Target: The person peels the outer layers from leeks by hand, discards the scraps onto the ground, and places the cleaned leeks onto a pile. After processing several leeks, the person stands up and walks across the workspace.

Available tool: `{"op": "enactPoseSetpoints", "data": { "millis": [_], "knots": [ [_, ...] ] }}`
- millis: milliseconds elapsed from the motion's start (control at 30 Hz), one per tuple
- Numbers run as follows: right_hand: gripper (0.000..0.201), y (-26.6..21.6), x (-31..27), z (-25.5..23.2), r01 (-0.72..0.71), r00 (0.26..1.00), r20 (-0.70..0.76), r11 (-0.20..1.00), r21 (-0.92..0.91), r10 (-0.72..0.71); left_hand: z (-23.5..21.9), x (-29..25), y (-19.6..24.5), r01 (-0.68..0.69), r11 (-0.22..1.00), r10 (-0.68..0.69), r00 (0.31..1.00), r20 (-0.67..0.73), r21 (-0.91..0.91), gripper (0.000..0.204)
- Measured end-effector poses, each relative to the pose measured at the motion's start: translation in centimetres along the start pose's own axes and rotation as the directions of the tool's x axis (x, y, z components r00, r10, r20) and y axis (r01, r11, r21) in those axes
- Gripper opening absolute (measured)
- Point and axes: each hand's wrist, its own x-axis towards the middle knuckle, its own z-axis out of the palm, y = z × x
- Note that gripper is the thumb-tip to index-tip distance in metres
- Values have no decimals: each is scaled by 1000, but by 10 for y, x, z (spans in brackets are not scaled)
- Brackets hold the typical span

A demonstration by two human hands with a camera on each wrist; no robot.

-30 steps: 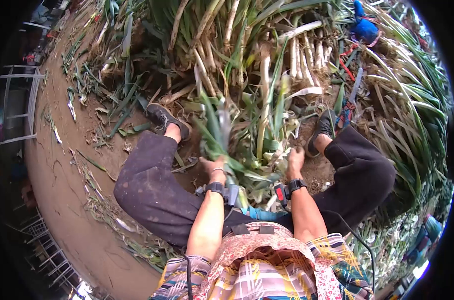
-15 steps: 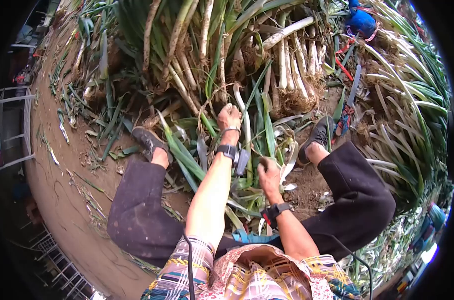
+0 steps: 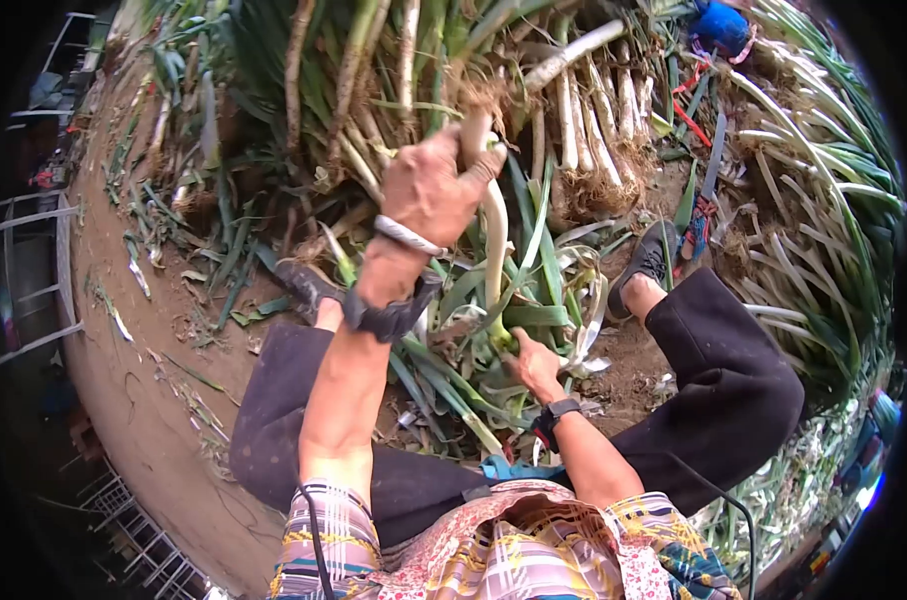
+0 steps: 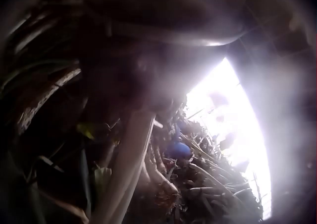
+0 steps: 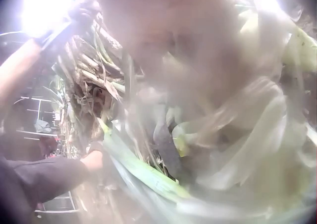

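A long leek [image 3: 496, 235] stands between the two hands, its root end up and its green end down. Around its upper shaft, just below the roots, the left hand [image 3: 429, 190] grips, raised close to the head camera. Lower down, the right hand [image 3: 536, 365] holds the leek's green end among loose leaves. The left wrist view shows the pale shaft [image 4: 130, 159] running down from the dark hand. In the right wrist view, the blurred right hand [image 5: 173, 30] hides much of its grip, with stripped leaves [image 5: 247, 130] around it.
Unstripped leeks [image 3: 354, 90] are heaped ahead, with a rooted bundle [image 3: 599, 130] beside them. Another leek pile [image 3: 824, 200] lines the right side. A long blade [image 3: 715, 160] lies beyond the right shoe [image 3: 646, 265]. Peeled leaves [image 3: 549, 260] cover the ground between the legs.
The left hand went forward from near the lap to the heap, then rose toward the camera with a leek. The right hand has shifted slightly and now holds that leek's green end.
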Motion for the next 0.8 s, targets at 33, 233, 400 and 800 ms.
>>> {"op": "enactPoseSetpoints", "data": {
  "millis": [33, 233, 400, 800],
  "knots": [
    [44, 13, -4, 10, 69, 998, -3, 996, -57, -70, -29, -4, 19, -121, 993, 120, 987, -106, -6, 35],
    [29, 31, -13, 18, 145, 989, 15, 950, -276, -147, -206, -66, 145, -412, 878, 181, 755, -630, -241, 32],
    [42, -34, -31, -73, 330, 911, -267, 944, 14, -314, -236, -135, 137, -654, 638, 92, 589, -803, -407, 35],
    [36, -159, -161, -194, 240, 718, -494, -492, 837, -490, -3, -293, 78, -144, 815, -58, 944, -326, -561, 27]
  ]
}}
